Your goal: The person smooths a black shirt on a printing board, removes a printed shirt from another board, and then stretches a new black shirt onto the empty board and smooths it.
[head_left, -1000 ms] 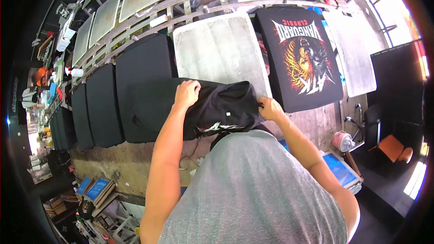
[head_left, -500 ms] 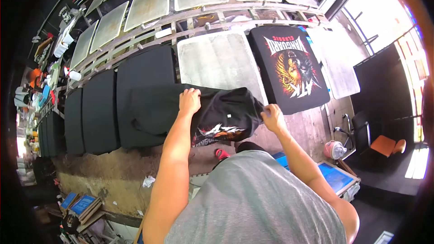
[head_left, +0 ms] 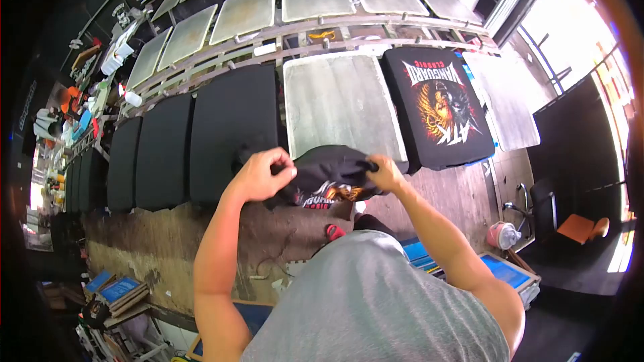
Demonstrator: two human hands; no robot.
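A black T-shirt (head_left: 333,161) hangs bunched between my two hands at the near edge of a bare grey board (head_left: 342,104). Part of its white and orange print shows on the side toward me. My left hand (head_left: 263,174) is closed on the shirt's left side, thumb and fingers curled around dark cloth. At the other side, my right hand (head_left: 386,173) pinches the fabric. Just right of the bare board, a printed black shirt (head_left: 439,107) lies flat over another board, its lettering upside down to me.
Black-covered boards (head_left: 235,134) line up on the left. Behind a metal rail (head_left: 308,45) stands a second row of grey boards (head_left: 245,17). Blue-meshed screens (head_left: 506,271) sit low at right, near a pink bucket (head_left: 500,234) and an office chair (head_left: 543,204).
The shirt has come off the black-covered board on the left and is gathered closer together. My left hand has moved left and down; my right hand has shifted slightly left and down.
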